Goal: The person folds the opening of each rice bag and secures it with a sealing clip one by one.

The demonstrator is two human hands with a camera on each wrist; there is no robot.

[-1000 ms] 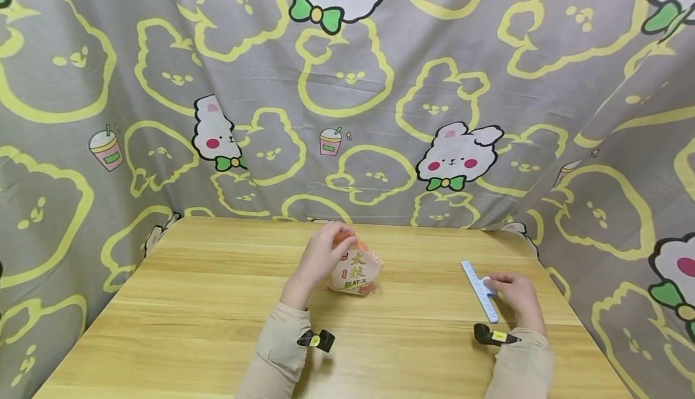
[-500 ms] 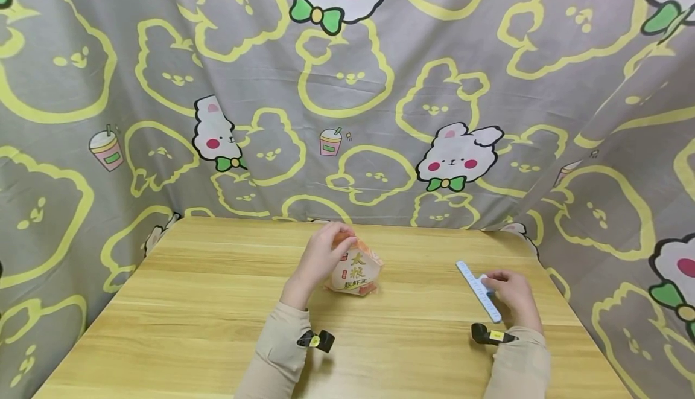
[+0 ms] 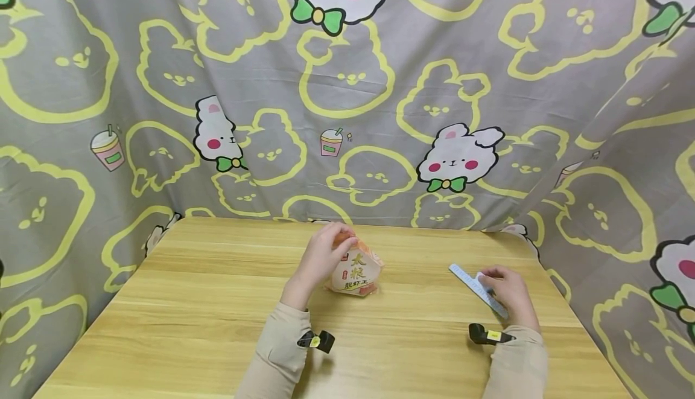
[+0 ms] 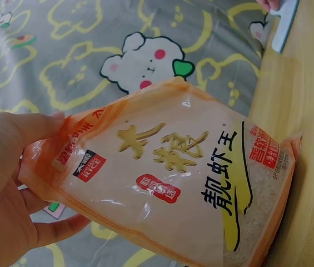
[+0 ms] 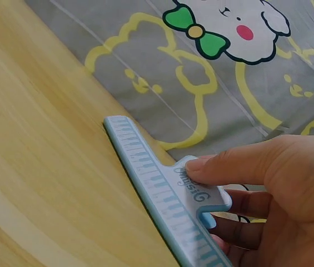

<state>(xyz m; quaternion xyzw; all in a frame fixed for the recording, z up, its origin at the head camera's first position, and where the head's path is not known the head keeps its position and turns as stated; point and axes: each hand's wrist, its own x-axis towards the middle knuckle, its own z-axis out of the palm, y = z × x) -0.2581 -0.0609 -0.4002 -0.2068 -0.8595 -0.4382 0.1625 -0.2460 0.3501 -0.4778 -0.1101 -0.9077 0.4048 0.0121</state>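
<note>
- The person's left hand (image 3: 320, 260) pinches the top of a bag of rice (image 3: 355, 273); in the left wrist view the thumb lies on the printed front and the other fingers are behind the orange edge, the grip closed down to the thickness of the plastic.
- The bag stands on the wooden table (image 3: 217, 320), a little beyond the middle, its base touching the wood and its top in the hand; it carries gold, black and red characters, and pale grains show through a clear part near the bottom.
- The person's right hand (image 3: 510, 293) holds a light blue clip (image 5: 157, 183) by its tab, thumb on the lettered face and fingers curled beneath, with only the tab between them.
- The clip's long bar, printed with piano keys, slants across the right part of the table, well apart from the bag; whether its lower edge touches the wood is hard to tell.
- Both arms wear beige sleeves (image 3: 282, 341), each with a black wrist camera (image 3: 317, 341) strapped near the cuff.
- Behind the table hangs a grey curtain (image 3: 347, 55) patterned with yellow outlines, white rabbits with green bows, and pink cups.
</note>
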